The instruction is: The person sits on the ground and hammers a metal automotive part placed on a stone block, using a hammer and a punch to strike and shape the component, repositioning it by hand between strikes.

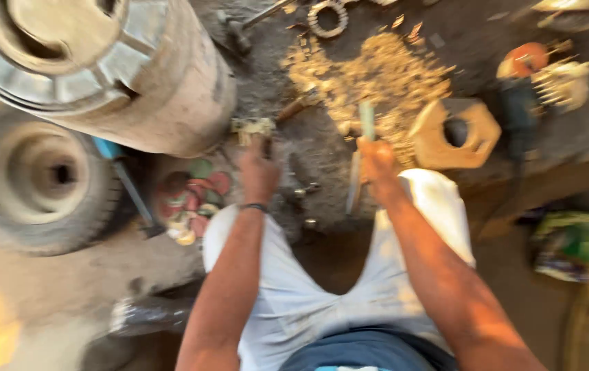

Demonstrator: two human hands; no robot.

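- Both bare forearms are seen reaching forward over the knees of a crouched person in pale trousers, toward a dusty floor [308,148].
- The left hand [259,172] is held low, a dark band at its wrist, fingers curled down onto a small pale block [253,127]; whether the block is fully gripped cannot be told through the blur.
- The right hand [377,161] is closed around a stick [366,120], raised above the floor.
- The stick is pointed up and away from the body, its long axis nearly vertical in the picture; only the greenish upper end is shown above the fist.
- The block is laid crosswise, long axis left to right, just beside the rim of a large drum [171,103].
- Room on the left is closed in by the drum and a wheel [44,182]; a blue bar [126,178] is wedged between them.
- To the right, a hexagonal wood piece [456,134] with a round hole is set near the right hand, beside a heap of shavings [370,75].
- A bare strip of floor is left between the two hands.
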